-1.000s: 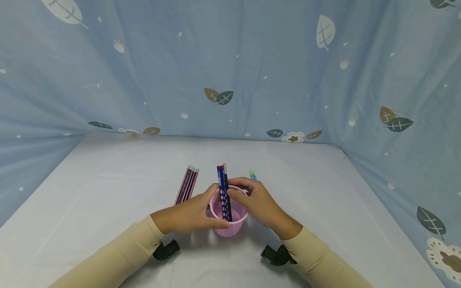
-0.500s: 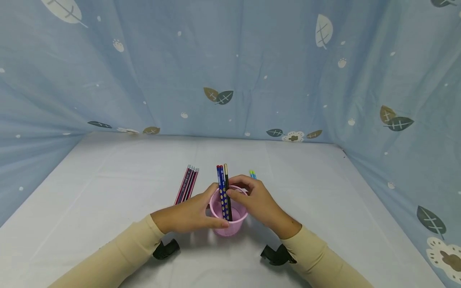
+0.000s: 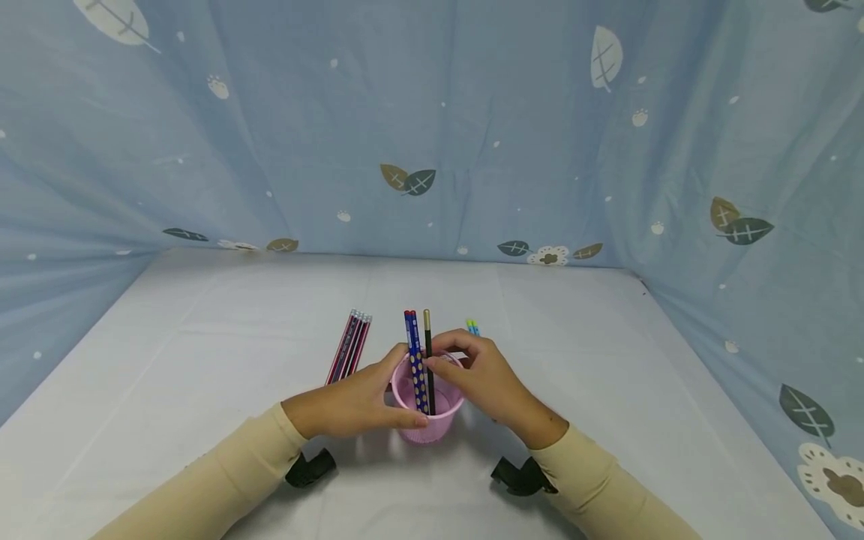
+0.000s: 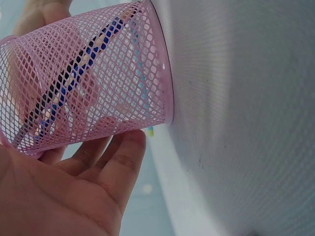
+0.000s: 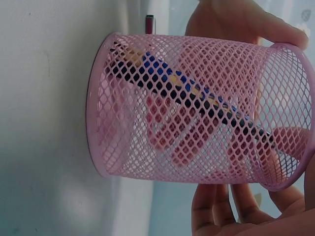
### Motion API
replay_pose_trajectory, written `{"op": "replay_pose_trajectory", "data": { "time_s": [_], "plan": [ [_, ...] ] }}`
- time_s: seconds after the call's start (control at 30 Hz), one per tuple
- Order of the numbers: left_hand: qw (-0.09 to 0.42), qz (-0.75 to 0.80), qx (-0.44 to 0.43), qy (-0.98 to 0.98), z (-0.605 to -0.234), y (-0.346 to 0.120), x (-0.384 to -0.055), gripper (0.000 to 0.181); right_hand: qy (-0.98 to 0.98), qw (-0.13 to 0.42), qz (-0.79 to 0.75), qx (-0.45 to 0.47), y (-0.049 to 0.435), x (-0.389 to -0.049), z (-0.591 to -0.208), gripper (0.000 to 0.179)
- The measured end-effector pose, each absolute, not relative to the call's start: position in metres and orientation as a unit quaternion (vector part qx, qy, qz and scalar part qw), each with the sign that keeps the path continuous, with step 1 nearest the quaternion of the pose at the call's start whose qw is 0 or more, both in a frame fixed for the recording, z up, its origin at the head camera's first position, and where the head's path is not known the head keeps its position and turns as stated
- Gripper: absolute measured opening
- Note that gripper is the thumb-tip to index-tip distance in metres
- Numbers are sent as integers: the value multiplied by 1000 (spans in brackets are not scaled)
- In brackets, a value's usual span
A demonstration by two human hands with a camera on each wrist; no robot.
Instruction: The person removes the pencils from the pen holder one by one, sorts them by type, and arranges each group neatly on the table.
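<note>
A pink mesh pencil cup (image 3: pixel 428 433) stands upright on the white-covered table. My left hand (image 3: pixel 358 401) is wrapped round its left side, thumb along the near rim; the fingers show behind it in the right wrist view. Inside, two blue pencils (image 3: pixel 415 360) with gold dots and red ends lean together. Beside them is a black pencil (image 3: pixel 427 321) with a gold end. Over the cup's right rim, my right hand (image 3: pixel 489 382) pinches the black pencil between thumb and fingers. Through the mesh (image 5: pixel 197 98), the pencils slant across the cup, their lower ends at its base.
Left of the cup lies a row of several dark pencils (image 3: pixel 349 349) with red stripes and silvery ends. Light blue pencils (image 3: pixel 474 328) with yellow-green ends lie behind my right hand, mostly hidden. A blue leaf-print curtain (image 3: pixel 432 112) hangs along the table's back edge.
The black pencil's upper end has shifted right, opening a gap from the two blue pencils. My right fingers moved slightly with it; my left hand and the cup stay nearly still.
</note>
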State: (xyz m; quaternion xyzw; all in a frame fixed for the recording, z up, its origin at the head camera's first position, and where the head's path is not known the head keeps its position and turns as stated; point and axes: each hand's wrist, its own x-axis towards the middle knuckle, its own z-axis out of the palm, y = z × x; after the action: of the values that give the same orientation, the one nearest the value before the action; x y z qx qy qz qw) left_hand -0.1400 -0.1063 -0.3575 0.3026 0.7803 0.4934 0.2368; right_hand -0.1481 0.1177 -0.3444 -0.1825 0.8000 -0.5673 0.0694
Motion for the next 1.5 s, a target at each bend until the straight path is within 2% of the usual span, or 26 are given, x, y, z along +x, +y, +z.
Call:
{"op": "replay_pose_trajectory", "data": {
  "time_s": [0.33,0.57,1.0,1.5],
  "plan": [
    [229,483,302,789,-357,-106,-139,69,804,68,-550,-214,122,-148,-343,13],
    [225,481,299,793,-358,-106,-140,70,809,28,-541,-229,127,-147,-335,13],
    [230,491,279,792,-359,-104,-139,82,735,-36,-629,-250,158,-139,-292,14],
    [226,490,286,792,-360,-104,-139,79,729,-65,-645,-222,170,-147,-292,10]
  ]
}}
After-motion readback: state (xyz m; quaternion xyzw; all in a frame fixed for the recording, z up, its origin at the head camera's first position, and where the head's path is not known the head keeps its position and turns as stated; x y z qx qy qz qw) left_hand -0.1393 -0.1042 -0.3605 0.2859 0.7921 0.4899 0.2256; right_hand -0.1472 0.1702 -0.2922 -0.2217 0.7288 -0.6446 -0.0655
